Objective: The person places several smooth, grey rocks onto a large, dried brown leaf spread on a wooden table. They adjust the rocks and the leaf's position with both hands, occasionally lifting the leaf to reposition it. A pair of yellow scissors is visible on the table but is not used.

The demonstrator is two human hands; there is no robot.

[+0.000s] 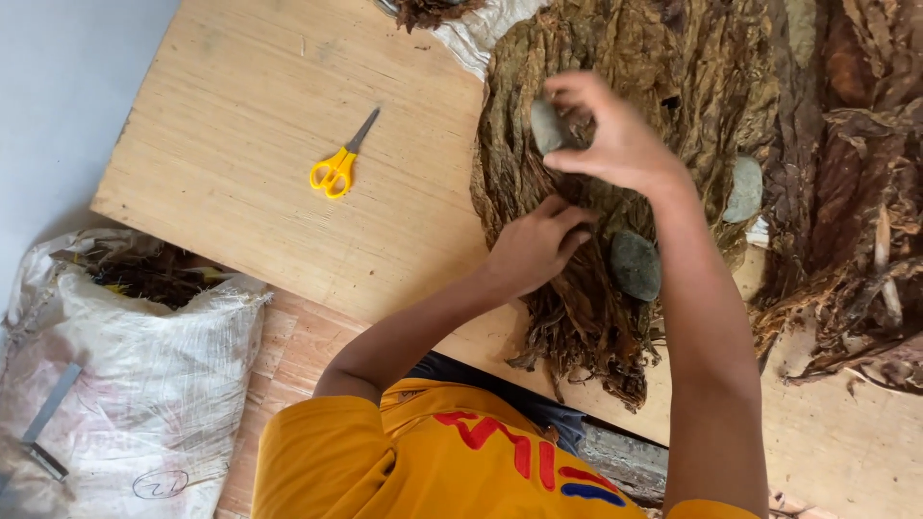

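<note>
At the far left a white woven sack [144, 384] sits on the floor, its mouth open on dark leaf scraps, and one pair of yellow-handled scissors [338, 165] lies untouched on the bare wooden counter [240, 125]. Next comes the left hand [534, 248], fingers curled narrow and pressed flat on the stack of dried brown leaves [586, 288], seemingly pinning it. The right hand [615, 135] hovers over the upper stack, its fingers pinched on a grey stone [548, 127] lifted just clear of the leaves. The step looks like shifting the weights on the pile; placing this stone would call for a steady set-down without cracking brittle leaf. Three stones show: the held one, a dark one [635, 265] resting on the stack, and a pale one [745, 190] further right. A darker leaf heap [856, 192] lies beyond.
</note>
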